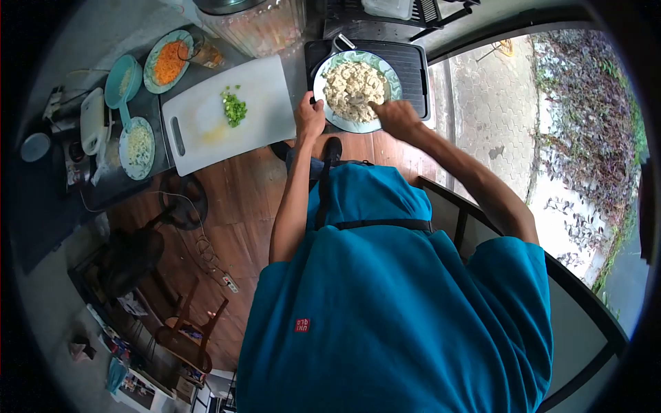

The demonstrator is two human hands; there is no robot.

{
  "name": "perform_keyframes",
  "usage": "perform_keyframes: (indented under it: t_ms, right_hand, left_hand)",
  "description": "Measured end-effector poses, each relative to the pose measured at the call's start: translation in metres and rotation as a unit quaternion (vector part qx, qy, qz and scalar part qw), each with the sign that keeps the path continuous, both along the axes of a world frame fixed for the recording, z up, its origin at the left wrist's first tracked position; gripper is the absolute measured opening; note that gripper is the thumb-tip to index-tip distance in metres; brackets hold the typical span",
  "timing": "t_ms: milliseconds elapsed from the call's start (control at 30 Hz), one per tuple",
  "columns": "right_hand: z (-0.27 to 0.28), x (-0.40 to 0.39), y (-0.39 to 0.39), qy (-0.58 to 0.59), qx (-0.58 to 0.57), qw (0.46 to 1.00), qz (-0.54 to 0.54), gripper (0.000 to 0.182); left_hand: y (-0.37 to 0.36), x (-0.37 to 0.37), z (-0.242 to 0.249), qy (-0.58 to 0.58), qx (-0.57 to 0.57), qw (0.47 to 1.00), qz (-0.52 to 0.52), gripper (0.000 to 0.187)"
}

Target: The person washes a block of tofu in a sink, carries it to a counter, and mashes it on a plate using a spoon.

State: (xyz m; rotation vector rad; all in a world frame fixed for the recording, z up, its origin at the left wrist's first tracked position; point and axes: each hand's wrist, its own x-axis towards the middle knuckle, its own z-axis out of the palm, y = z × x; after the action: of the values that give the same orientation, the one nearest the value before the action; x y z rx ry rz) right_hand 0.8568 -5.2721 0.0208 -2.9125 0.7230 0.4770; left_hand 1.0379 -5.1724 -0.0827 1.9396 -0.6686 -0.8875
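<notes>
A patterned plate [377, 123] heaped with pale crumbled food [354, 82] is over a black griddle [413, 76]. At its left rim, my left hand [311, 118] is closed, the thumb on the edge. My right hand [398, 118] is closed around the handle of a utensil at the plate's right side; the utensil's metal end [357, 100] is in the crumbled food. To the left lies a white cutting board [265, 103] with chopped green pieces [234, 110] on it.
Left of the board are a plate of orange shreds [169, 63], a glass [205, 54], a teal strainer [124, 81] and a plate of pale bits [138, 149]. A large ribbed container [261, 27] stands behind the board. A chair [186, 337] is at lower left.
</notes>
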Motion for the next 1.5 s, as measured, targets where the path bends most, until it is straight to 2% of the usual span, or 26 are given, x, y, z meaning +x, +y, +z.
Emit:
perform_keyframes:
  t_ms: [33,100,167,233,300,400,467,500,567,600,667,800,967,1033,1133,1233,1267,1367,1433,1500]
  right_hand:
    - [0.01,-0.002,-0.014,-0.019,0.027,0.999,0.004,0.011]
    - [0.028,-0.006,-0.027,-0.029,0.072,0.997,-0.009,0.013]
    - [0.032,-0.016,-0.033,-0.054,0.061,0.996,-0.037,0.013]
    - [0.029,-0.024,-0.03,-0.075,0.057,0.993,-0.064,0.014]
    - [0.023,-0.029,-0.022,-0.157,0.104,0.963,-0.194,0.015]
    - [-0.003,-0.029,-0.007,-0.179,0.233,0.895,-0.335,0.022]
    - [-0.008,-0.026,-0.011,-0.182,0.242,0.887,-0.349,0.022]
    - [-0.005,-0.025,-0.007,-0.181,0.254,0.876,-0.368,0.021]
    - [0.0,-0.03,-0.009,-0.185,0.256,0.877,-0.361,0.022]
    - [0.002,-0.034,-0.01,-0.196,0.202,0.895,-0.346,0.022]
    - [0.017,-0.039,-0.003,-0.234,0.115,0.915,-0.309,0.022]
    - [0.015,-0.054,0.02,-0.203,0.142,0.918,-0.31,0.023]
    - [-0.022,-0.049,0.022,-0.238,0.174,0.876,-0.383,0.021]
    - [-0.019,-0.046,0.019,-0.269,0.174,0.863,-0.391,0.021]
    - [0.004,-0.044,0.019,-0.236,0.137,0.893,-0.359,0.023]
    - [0.023,-0.043,0.033,-0.252,0.164,0.881,-0.366,0.023]
    - [0.017,-0.043,0.039,-0.287,0.158,0.883,-0.336,0.023]
    - [-0.002,-0.044,0.057,-0.184,0.095,0.924,-0.32,0.024]
    - [-0.018,-0.04,0.052,-0.183,0.101,0.921,-0.33,0.025]
    - [-0.026,-0.029,0.042,-0.237,0.111,0.898,-0.354,0.026]
  left_hand:
    - [0.001,0.0,0.009,0.042,0.007,0.999,0.013,0.032]
    - [0.002,0.001,0.0,-0.005,-0.023,1.0,0.001,0.032]
    - [0.002,0.001,-0.007,-0.036,0.011,0.999,-0.007,0.032]
    - [0.0,0.001,-0.014,-0.031,-0.004,1.0,-0.002,0.031]
    - [0.002,0.001,-0.022,-0.024,-0.013,1.0,0.003,0.03]
    - [0.006,-0.004,-0.032,0.018,-0.023,1.0,0.007,0.028]
    - [0.0,0.001,-0.034,-0.009,-0.04,0.999,-0.003,0.028]
    - [0.003,0.001,-0.015,-0.011,-0.037,0.999,-0.005,0.028]
    - [0.002,-0.003,0.026,0.145,-0.013,0.989,0.021,0.029]
    - [0.002,-0.004,0.034,0.155,-0.014,0.987,0.028,0.027]
    - [0.0,-0.004,0.031,0.145,-0.012,0.989,0.026,0.027]
    - [0.002,-0.008,0.019,0.147,-0.016,0.989,0.028,0.026]
    - [0.007,-0.013,0.019,0.173,-0.023,0.984,0.023,0.03]
    - [0.004,-0.016,0.011,0.223,-0.052,0.972,0.059,0.034]
    - [0.004,-0.018,0.023,0.229,-0.061,0.97,0.048,0.034]
    - [0.004,-0.018,0.02,0.231,-0.057,0.97,0.045,0.033]
    - [0.006,-0.02,0.02,0.232,-0.054,0.97,0.046,0.033]
    - [0.006,-0.022,0.021,0.217,-0.044,0.973,0.062,0.032]
    - [0.007,-0.021,0.024,0.216,-0.049,0.974,0.049,0.033]
    - [0.005,-0.022,0.017,0.228,-0.055,0.971,0.054,0.034]
